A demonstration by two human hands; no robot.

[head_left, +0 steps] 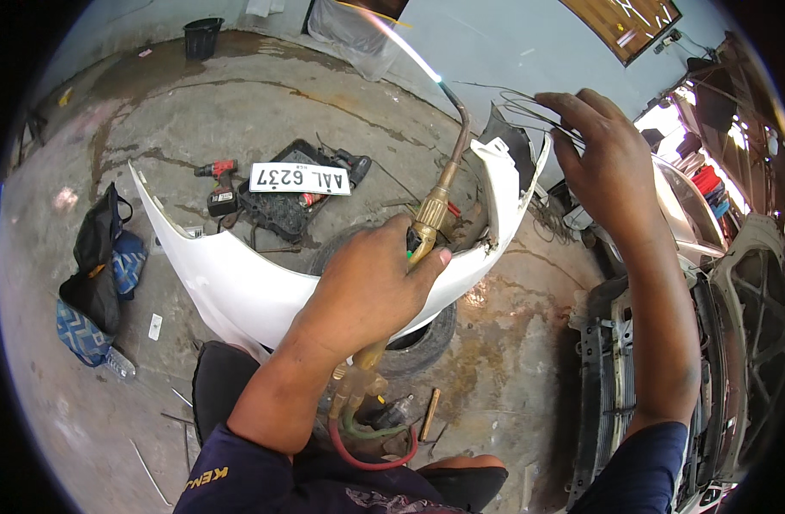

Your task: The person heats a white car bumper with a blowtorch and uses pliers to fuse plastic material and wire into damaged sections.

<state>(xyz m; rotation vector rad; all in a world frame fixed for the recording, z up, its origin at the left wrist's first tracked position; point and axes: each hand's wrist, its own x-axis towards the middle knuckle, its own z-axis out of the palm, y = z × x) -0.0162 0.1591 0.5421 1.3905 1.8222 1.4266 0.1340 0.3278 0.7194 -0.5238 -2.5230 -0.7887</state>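
My left hand is wrapped round a brass gas torch, whose bent tip points up and away. From that tip a bright white flame streams toward the upper left. Thin metal wire, bent into loops, is pinched in the fingers of my right hand, to the right of the torch tip. Below both hands a white car fender curves across, with its narrow end rising near the wire. Part of it is hidden behind my left hand and forearm. Red and green hoses loop from the torch's lower end.
A tyre lies under the fender. Beyond it are a red drill, a black tool case and a white number plate. An open bag is at left; car front parts stand at right.
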